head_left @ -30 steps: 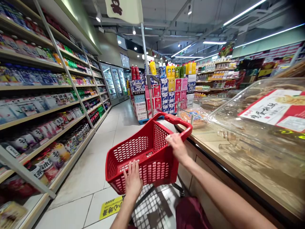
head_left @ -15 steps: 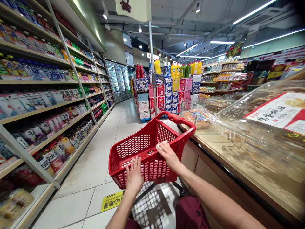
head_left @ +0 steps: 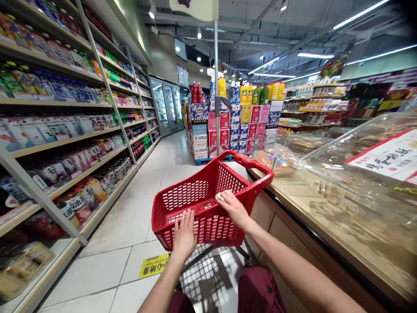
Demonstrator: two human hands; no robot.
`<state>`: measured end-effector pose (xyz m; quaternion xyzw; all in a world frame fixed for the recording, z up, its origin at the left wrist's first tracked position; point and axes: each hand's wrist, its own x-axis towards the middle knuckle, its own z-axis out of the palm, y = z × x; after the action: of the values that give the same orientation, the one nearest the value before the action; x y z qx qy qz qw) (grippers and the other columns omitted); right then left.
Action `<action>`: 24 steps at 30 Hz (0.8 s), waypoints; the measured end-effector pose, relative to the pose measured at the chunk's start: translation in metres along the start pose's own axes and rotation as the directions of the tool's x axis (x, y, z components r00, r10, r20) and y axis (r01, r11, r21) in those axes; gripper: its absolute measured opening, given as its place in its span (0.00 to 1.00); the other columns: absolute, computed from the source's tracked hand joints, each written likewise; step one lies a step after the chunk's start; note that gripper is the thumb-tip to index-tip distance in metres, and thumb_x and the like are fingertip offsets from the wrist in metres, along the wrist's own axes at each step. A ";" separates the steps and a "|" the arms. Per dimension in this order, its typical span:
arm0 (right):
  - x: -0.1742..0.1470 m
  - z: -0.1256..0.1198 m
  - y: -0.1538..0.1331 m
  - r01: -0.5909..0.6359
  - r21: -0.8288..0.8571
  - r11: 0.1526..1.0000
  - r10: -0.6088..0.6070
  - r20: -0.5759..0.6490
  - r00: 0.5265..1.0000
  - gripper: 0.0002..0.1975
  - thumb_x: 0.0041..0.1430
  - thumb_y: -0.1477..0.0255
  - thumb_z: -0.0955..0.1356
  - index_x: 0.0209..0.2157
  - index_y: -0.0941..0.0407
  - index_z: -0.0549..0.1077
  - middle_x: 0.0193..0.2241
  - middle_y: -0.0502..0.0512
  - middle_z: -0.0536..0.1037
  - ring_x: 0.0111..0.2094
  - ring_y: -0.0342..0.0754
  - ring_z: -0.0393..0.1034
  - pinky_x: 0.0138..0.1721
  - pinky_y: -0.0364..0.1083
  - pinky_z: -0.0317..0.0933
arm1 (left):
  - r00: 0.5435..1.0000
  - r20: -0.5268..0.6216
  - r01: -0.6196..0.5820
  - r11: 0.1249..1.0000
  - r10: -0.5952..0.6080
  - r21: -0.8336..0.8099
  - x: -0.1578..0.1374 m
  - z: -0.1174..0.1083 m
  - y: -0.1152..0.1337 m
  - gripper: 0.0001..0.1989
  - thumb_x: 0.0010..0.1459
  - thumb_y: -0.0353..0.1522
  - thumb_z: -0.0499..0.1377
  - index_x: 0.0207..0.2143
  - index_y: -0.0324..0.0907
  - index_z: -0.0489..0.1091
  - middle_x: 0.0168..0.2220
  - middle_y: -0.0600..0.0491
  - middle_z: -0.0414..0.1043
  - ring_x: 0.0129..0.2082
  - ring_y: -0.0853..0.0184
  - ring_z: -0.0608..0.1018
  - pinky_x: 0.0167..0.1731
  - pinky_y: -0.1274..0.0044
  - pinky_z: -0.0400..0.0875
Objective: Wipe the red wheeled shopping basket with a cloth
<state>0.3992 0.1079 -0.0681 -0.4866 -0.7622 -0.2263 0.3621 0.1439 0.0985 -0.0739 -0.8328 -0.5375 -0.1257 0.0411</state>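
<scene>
A red plastic shopping cart (head_left: 182, 195) with lattice sides stands in front of my knees, its handle to the right. My left hand (head_left: 185, 234) rests on the near side of the basket, fingers stretched out and laid over the rim. Further right along the same rim is my right hand (head_left: 233, 209). Its fingers are closed on a small crumpled white wad (head_left: 220, 197); whether it is tissue or cloth I cannot tell. The basket's visible floor shows bare red plastic.
Shelves of drinks (head_left: 68, 126) line the left side. A counter (head_left: 293, 195) with clear-covered trays runs close on the right. Stacked drink cartons (head_left: 228, 130) stand ahead beside a metal pole (head_left: 216, 69). A yellow floor sticker (head_left: 153, 266) lies left of the cart.
The scene has shifted slightly to the right in view. Both hands stay at the cart's near rim, the right one still with the white wad.
</scene>
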 end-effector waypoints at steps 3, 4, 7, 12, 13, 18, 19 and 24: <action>0.000 -0.018 0.028 -0.140 -0.044 0.989 0.135 -0.109 0.985 0.17 0.61 0.76 0.55 0.43 0.56 0.72 0.47 0.60 0.69 0.54 0.51 0.54 0.54 0.57 0.53 | 0.995 -0.047 0.087 0.996 -0.088 -0.007 -0.002 0.004 -0.012 0.34 0.44 0.25 0.48 0.57 0.29 0.47 0.61 0.42 0.47 0.61 0.60 0.49 0.58 0.67 0.47; 0.001 -0.022 0.034 -0.199 -0.059 0.978 0.188 -0.156 0.970 0.17 0.61 0.76 0.55 0.43 0.56 0.72 0.48 0.61 0.68 0.55 0.52 0.53 0.54 0.59 0.52 | 0.993 -0.066 0.098 0.995 -0.098 -0.010 -0.003 0.006 -0.014 0.34 0.44 0.25 0.48 0.57 0.29 0.48 0.60 0.42 0.48 0.61 0.60 0.50 0.58 0.67 0.47; 0.003 -0.013 0.020 -0.246 -0.027 0.969 0.239 -0.156 0.958 0.18 0.62 0.76 0.54 0.46 0.56 0.70 0.49 0.60 0.66 0.56 0.52 0.52 0.56 0.60 0.48 | 0.989 -0.110 0.094 0.995 -0.096 -0.019 -0.003 0.011 -0.017 0.35 0.43 0.24 0.49 0.57 0.32 0.48 0.60 0.42 0.50 0.61 0.59 0.50 0.58 0.66 0.47; 0.003 0.027 -0.035 -0.072 0.058 0.996 0.071 0.004 0.997 0.16 0.61 0.75 0.57 0.47 0.51 0.68 0.51 0.53 0.67 0.55 0.47 0.55 0.56 0.55 0.51 | 0.993 -0.075 0.085 0.996 -0.086 -0.018 -0.004 0.010 -0.024 0.34 0.44 0.24 0.49 0.57 0.32 0.48 0.60 0.43 0.49 0.61 0.60 0.50 0.59 0.65 0.45; 0.003 0.026 -0.032 -0.076 0.057 0.995 0.075 0.012 0.997 0.16 0.61 0.75 0.57 0.47 0.50 0.68 0.51 0.53 0.67 0.55 0.47 0.55 0.56 0.55 0.52 | 0.990 -0.083 0.114 0.993 -0.116 -0.021 -0.006 0.009 -0.027 0.34 0.44 0.24 0.49 0.57 0.32 0.48 0.60 0.42 0.49 0.61 0.60 0.50 0.59 0.65 0.46; 0.007 0.007 -0.005 -0.222 0.012 0.975 0.222 -0.069 0.973 0.20 0.58 0.80 0.57 0.49 0.54 0.67 0.51 0.59 0.66 0.55 0.52 0.54 0.56 0.60 0.48 | 0.972 -0.119 0.196 0.979 -0.202 -0.060 -0.013 0.007 -0.036 0.33 0.44 0.23 0.48 0.57 0.33 0.50 0.59 0.43 0.52 0.60 0.60 0.53 0.58 0.65 0.48; 0.008 0.012 -0.014 -0.216 0.021 0.976 0.217 -0.071 0.974 0.20 0.58 0.81 0.56 0.50 0.54 0.66 0.52 0.59 0.65 0.56 0.53 0.53 0.56 0.61 0.47 | 0.974 -0.104 0.195 0.978 -0.201 -0.068 -0.013 0.006 -0.036 0.33 0.44 0.23 0.48 0.56 0.32 0.51 0.59 0.43 0.53 0.59 0.60 0.54 0.58 0.65 0.47; 0.010 0.062 -0.098 -0.087 0.102 0.991 0.087 0.004 0.996 0.19 0.59 0.79 0.57 0.50 0.54 0.66 0.53 0.58 0.64 0.57 0.49 0.51 0.55 0.54 0.52 | 0.989 -0.012 0.145 0.976 -0.149 -0.161 -0.011 -0.007 -0.054 0.30 0.43 0.22 0.47 0.53 0.34 0.58 0.55 0.45 0.61 0.56 0.63 0.61 0.57 0.68 0.50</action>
<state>0.2876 0.1151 -0.0988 -0.5002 -0.7507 -0.1710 0.3963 0.0898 0.1102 -0.0734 -0.7899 -0.5852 -0.1812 -0.0287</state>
